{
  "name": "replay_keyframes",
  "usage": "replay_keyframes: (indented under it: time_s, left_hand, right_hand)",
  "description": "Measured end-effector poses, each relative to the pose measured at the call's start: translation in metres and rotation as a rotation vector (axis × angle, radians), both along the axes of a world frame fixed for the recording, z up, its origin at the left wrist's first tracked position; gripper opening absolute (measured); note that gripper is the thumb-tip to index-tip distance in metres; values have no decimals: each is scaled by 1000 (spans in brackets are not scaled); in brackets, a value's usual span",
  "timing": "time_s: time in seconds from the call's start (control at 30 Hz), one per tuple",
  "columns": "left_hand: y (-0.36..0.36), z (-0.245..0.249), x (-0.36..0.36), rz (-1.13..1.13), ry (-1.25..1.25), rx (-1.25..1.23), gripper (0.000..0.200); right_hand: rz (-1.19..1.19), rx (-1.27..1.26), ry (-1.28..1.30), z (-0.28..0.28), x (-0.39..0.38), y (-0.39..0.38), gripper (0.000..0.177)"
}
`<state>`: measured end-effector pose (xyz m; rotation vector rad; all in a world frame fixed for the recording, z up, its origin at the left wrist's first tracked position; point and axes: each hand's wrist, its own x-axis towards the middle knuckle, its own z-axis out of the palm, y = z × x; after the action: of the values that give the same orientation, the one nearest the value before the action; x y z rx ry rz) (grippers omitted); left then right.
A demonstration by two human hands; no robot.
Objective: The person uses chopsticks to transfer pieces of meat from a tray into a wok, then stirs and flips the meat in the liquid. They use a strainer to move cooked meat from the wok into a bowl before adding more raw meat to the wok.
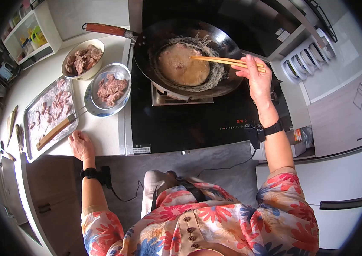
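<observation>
the chopsticks (227,61) reach from the right into the wok (228,42), their tips at the bubbling, brownish liquid (189,72), where a few pinkish bits show. the right hand (255,74) grasps them near their back ends, fingers bent and closed around the pair; holding them so far back probably keeps the skin clear of heat and spatter. the wok sits on the cooktop (168,132), its wooden handle (106,29) turned left over the counter (104,135), away from the working arm.

just left of the wok, a strainer (126,80) of meat (112,90) rests over a patterned bowl (91,106), which presumably catches drips; its wooden grip lies across the tray (27,141), where more pieces are spread. behind the strainer stands a pale bowl (83,75), also holding meat, within easy reach of the wok.

the left hand (82,146) rests at the counter's front edge beside the tray, fingers loosely bent and slightly apart, gripping nothing visible; whether the fingertips touch the tray's rim is hard to tell.
</observation>
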<state>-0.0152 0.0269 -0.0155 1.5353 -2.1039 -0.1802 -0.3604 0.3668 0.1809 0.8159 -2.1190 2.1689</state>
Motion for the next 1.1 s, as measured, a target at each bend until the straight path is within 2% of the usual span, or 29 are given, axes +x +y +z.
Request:
replay_keyframes:
  time_s: [0.13,0.23,0.43,0.63,0.7,0.8,0.93,1.1]
  left_hand:
    - [-5,-7,2,1,-1,-12,13]
    - [-1,-3,1,6,-2,-11,13]
    - [-5,-8,3,-7,2,-10,13]
    - [-3,-4,1,1,9,18,12]
    - [-4,-6,1,5,9,4,12]
    - [-5,-7,2,6,11,-7,12]
    - [-3,-5,1,11,-2,2,13]
    - [-3,-6,1,4,-1,-10,12]
  right_hand:
    - [56,108,-14,3,6,1,22]
    - [168,237,54,4,15,-8,18]
    - [202,345,288,-17,5,-38,16]
    - [40,153,89,1,5,-27,26]
    - [45,20,-38,5,4,-18,24]
    - [18,-29,-143,5,4,-1,26]
    - [-10,36,-175,-5,-1,18,27]
    - [-75,129,-141,8,2,33,28]
